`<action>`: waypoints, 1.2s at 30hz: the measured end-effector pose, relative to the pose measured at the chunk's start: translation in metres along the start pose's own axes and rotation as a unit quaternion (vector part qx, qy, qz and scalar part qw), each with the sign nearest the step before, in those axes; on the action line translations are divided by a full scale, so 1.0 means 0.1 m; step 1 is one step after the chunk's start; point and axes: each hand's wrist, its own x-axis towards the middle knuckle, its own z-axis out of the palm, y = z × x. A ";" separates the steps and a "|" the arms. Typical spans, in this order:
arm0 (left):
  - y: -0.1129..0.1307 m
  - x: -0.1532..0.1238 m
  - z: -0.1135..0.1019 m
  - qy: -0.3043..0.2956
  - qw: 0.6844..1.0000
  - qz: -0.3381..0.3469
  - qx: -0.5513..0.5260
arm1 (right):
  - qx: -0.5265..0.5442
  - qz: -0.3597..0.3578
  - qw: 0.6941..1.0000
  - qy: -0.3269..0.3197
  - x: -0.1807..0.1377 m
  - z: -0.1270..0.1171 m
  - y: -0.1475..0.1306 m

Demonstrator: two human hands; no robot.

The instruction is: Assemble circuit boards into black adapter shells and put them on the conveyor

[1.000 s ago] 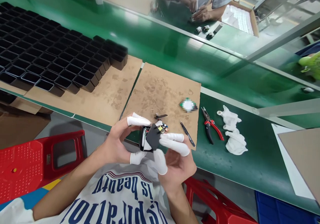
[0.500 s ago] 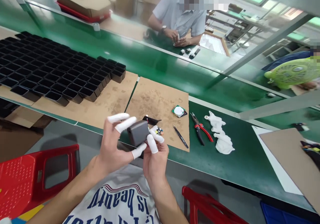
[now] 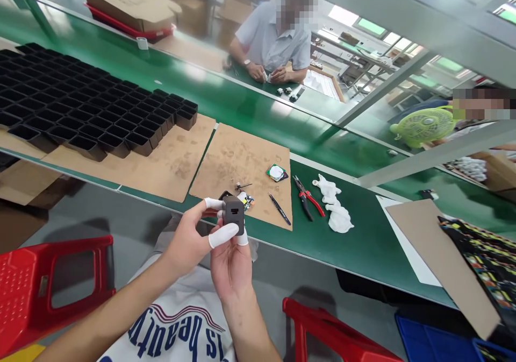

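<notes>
A black plastic housing (image 3: 234, 215) is held up in front of me at the table's near edge, its end with a small port-like slot turned toward me. My left hand (image 3: 187, 243), with white finger cots, grips it from the left, thumb across its lower front. From below and behind, my right hand (image 3: 230, 265) closes on the same housing; some of its fingers are hidden. Just beyond lies a small electronic assembly (image 3: 248, 201) with coloured parts on the cardboard. Black tweezers (image 3: 279, 209) and a small stack with a white round top (image 3: 277, 173) lie farther right.
Many open black cases (image 3: 92, 98) stand in rows on the left. Red-and-black pliers (image 3: 308, 198) and crumpled white finger cots (image 3: 334, 203) lie right of the cardboard mat (image 3: 242, 152). Red stools (image 3: 80, 276) stand below. Across the bench, a person (image 3: 274, 44) handles small parts.
The housing has been turned so that its slotted end faces me. Both hands have drawn closer together around it, and the head view has shifted right.
</notes>
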 end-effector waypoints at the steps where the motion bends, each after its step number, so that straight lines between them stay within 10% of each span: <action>1: -0.01 0.00 0.01 -0.001 1.000 -0.006 -0.017 | 0.013 0.009 1.000 0.011 -0.02 0.02 -0.01; 10: 0.02 0.16 0.11 0.001 0.995 -0.023 -0.100 | -0.128 -0.104 0.984 0.074 0.07 -0.05 -0.05; 15: 0.02 0.51 0.02 0.010 0.988 -0.068 -0.135 | -0.468 -0.348 0.786 0.205 0.46 -0.55 -0.65; 21: 0.08 1.17 -0.14 -0.008 0.991 -0.060 -0.120 | -0.700 -0.312 0.621 0.162 0.84 -1.15 -1.41; 29: 0.11 1.97 -0.02 -0.065 0.993 -0.040 -0.089 | -0.637 -0.330 0.693 0.077 1.15 -0.79 -1.69; 36: -0.32 2.36 0.16 -0.059 0.997 0.015 -0.044 | -0.550 -0.393 0.737 -0.001 1.78 -0.30 -1.66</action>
